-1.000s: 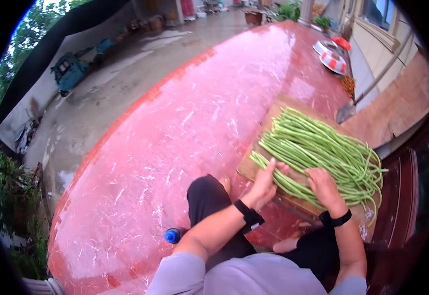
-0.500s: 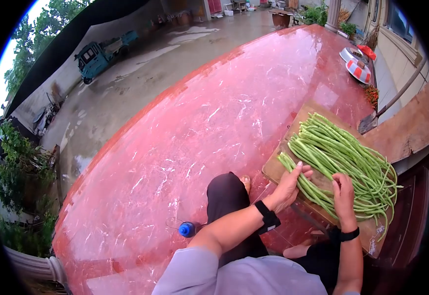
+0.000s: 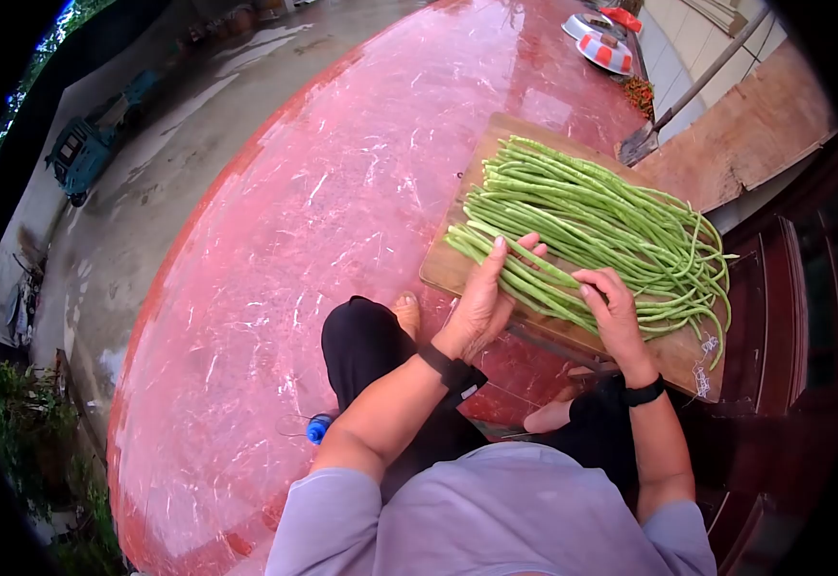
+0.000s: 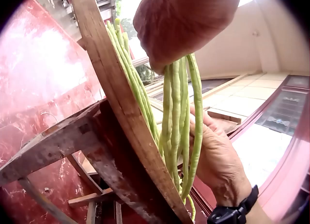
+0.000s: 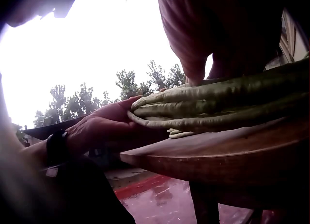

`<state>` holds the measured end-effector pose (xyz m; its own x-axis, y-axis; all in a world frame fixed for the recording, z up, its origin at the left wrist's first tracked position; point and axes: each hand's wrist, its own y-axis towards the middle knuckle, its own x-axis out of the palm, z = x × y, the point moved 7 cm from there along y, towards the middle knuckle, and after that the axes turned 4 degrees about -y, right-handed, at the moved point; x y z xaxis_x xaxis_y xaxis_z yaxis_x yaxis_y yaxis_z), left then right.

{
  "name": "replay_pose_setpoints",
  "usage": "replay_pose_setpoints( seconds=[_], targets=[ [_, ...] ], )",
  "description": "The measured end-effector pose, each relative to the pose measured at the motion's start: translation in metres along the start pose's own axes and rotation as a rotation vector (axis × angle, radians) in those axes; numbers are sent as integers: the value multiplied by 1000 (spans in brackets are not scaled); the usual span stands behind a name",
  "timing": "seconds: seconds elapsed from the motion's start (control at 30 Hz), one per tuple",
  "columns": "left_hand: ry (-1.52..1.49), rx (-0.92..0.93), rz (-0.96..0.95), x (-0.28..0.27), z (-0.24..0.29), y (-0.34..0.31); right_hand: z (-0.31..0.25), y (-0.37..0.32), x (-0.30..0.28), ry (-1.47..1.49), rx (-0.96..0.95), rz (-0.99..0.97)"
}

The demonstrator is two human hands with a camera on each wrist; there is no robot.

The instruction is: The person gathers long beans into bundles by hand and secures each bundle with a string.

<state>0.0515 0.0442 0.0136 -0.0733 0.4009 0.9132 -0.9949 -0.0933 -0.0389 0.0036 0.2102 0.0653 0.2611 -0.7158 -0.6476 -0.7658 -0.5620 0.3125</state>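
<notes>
A small bundle of long green beans (image 3: pixel 534 283) lies along the near side of a larger pile of long beans (image 3: pixel 592 216) on a wooden board (image 3: pixel 481 178). My left hand (image 3: pixel 486 300) holds the bundle near its left end, thumb up over the beans. Further right, my right hand (image 3: pixel 616 312) pinches beans of the same bundle between thumb and fingers. In the left wrist view the bundle (image 4: pixel 177 112) runs from the left hand (image 4: pixel 189 27) down to the right hand (image 4: pixel 218 158). The right wrist view shows the right hand's fingertips (image 5: pixel 196 76) on top of the bundle.
The board rests on a low wooden frame (image 4: pixel 92 156) before my knees. White string (image 3: pixel 705 365) lies at its near right corner. A blue-capped bottle (image 3: pixel 318 428) stands on the red floor (image 3: pixel 265 288). A shovel (image 3: pixel 642 144) and a plank (image 3: pixel 745 130) are beyond the board.
The head view has swung right and then back left and downward. The left hand keeps its hold near the bundle's end. The right hand's fingers have shifted slightly on the beans.
</notes>
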Motion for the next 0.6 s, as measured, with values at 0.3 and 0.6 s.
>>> replay_pose_setpoints(
  seconds=[0.3, 0.6],
  targets=[
    [-4, -11, 70, -7, -2, 0, -9, 0, 8, 21, -29, -62],
    [-299, -42, 156, -44, -19, 12, -10, 9, 7, -205, -55, -73]
  ],
)
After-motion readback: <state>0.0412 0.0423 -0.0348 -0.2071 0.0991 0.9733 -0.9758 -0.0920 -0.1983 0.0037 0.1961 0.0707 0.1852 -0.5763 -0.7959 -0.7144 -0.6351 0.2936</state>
